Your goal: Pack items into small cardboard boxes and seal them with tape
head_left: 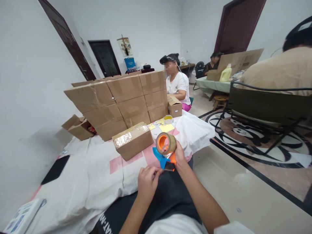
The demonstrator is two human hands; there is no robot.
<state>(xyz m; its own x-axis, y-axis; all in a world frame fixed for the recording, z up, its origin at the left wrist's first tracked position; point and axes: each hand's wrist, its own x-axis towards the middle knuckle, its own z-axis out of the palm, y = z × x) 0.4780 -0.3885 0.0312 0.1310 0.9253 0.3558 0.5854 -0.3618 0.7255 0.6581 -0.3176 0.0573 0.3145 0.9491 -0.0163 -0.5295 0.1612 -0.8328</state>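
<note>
My right hand (179,156) is wrapped round a tape dispenser (165,151) with an orange core, a blue body and a roll of brown tape, held above my lap. Close beside it, my left hand (147,180) has its fingers curled and pinched at the dispenser's lower end, where the tape's end seems to be. Just beyond the dispenser, a small cardboard box (133,140) with a taped, shiny top lies on the white cloth (92,175).
A wall of stacked taped boxes (122,100) stands behind. An open box (78,126) lies at left, another small box (175,107) and a tape roll (168,119) at right. A person in white sits beyond; others sit at a table and in a chair (265,104).
</note>
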